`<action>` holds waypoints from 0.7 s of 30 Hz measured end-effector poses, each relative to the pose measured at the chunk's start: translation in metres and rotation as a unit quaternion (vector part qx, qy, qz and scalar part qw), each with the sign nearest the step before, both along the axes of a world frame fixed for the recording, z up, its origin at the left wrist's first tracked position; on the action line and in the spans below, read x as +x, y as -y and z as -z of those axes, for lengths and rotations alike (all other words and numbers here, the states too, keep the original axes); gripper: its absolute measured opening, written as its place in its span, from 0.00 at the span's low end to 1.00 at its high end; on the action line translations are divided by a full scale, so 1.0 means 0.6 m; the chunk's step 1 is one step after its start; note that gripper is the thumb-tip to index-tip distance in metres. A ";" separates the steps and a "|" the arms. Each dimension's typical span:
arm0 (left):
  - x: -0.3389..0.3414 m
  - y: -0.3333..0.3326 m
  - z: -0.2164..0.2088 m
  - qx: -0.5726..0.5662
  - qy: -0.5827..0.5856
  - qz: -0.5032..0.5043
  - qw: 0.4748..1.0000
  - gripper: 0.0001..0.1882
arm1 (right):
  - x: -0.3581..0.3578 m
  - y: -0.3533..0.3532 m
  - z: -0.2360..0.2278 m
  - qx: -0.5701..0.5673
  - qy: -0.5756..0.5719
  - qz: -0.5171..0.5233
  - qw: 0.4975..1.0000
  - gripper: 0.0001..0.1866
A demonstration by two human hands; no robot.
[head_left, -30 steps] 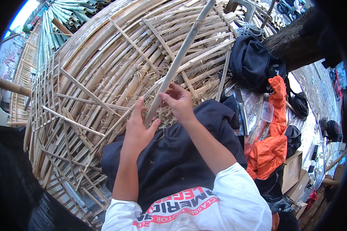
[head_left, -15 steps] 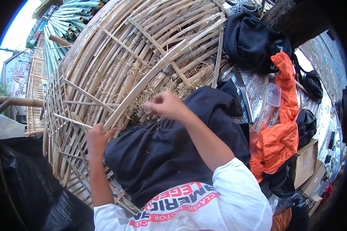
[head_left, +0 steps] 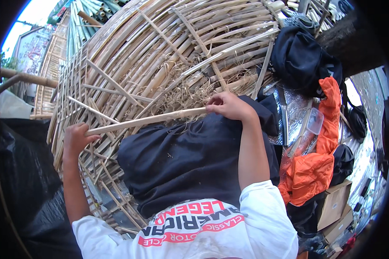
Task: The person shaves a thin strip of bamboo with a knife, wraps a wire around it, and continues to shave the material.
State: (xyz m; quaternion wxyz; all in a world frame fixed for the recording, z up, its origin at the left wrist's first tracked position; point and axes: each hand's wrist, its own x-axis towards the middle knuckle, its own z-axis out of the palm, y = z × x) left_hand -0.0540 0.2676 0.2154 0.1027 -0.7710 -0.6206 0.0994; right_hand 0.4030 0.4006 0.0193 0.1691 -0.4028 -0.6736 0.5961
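Observation:
A pale bamboo strip (head_left: 149, 120) lies crosswise above the dark cloth (head_left: 173, 159) over my lap. My left hand (head_left: 76, 137) is closed round its left end, thumb along the strip. At its right end, my right hand (head_left: 230, 106) pinches it between thumb and fingers. Curly bamboo shavings (head_left: 186, 93) are heaped just beyond the strip, among the slats. Whether the strip runs on past my right hand is hidden by the fingers.
Large bamboo slat panels (head_left: 160, 39) fill the space ahead, with loose strips across them. At right are a black bag (head_left: 304, 60), orange cloth (head_left: 309, 172), a clear plastic container (head_left: 315, 121) and a cardboard box (head_left: 334, 205). Black sheeting (head_left: 26, 172) hangs at left.
My left hand has moved left with the strip's end. My right hand, earlier apart from the strip, has moved right and now grips it. The strip has swung from slanting away to nearly crosswise.

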 end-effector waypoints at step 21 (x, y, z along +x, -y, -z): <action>0.077 0.159 0.149 0.214 0.177 -0.080 0.957 0.33 | -0.022 -0.002 0.010 -0.109 -0.187 -0.027 0.976 0.13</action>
